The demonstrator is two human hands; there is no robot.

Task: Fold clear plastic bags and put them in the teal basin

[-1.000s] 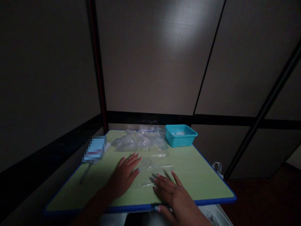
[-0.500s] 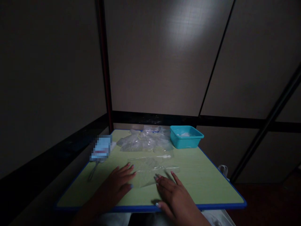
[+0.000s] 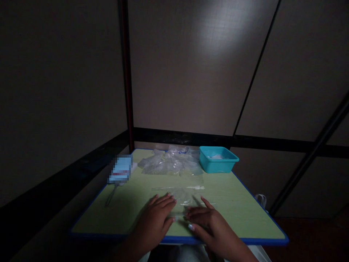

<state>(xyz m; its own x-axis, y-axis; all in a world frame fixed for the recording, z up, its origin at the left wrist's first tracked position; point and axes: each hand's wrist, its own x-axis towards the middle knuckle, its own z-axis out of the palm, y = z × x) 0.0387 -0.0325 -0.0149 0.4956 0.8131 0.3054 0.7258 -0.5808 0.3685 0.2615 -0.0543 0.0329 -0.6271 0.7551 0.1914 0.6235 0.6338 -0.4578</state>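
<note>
One flat, clear, thin plastic bag [image 3: 184, 197] lay on the pale green tabletop with blue edging [image 3: 245, 207], between and just beyond the two hands I was watching from afar through the head camera. Its glossy upper crease ran crosswise, and the film showed wrinkles near its middle. I saw the bare left hand [image 3: 156, 220] palm down, its fingers stretched out and slightly parted, the tips at the left part of the film; it gripped nothing that I could make out. The bare right hand [image 3: 212, 222] was bent over the near right part, its index finger pointing forward, the other fingers curled and the thumb set apart from them. I could not tell whether those curled fingers had hold of the film.

Beyond the flat bag, I had a heap of crumpled clear plastic bags [image 3: 171, 163] at the far side. Just right of the heap stood a turquoise rectangular plastic basin [image 3: 218, 166] with whitish contents [image 3: 217, 157]. At the left edge lay a light blue, pixel-blurred object [image 3: 122, 168], a thin looped strap [image 3: 111, 194] trailing from it towards me.
</note>
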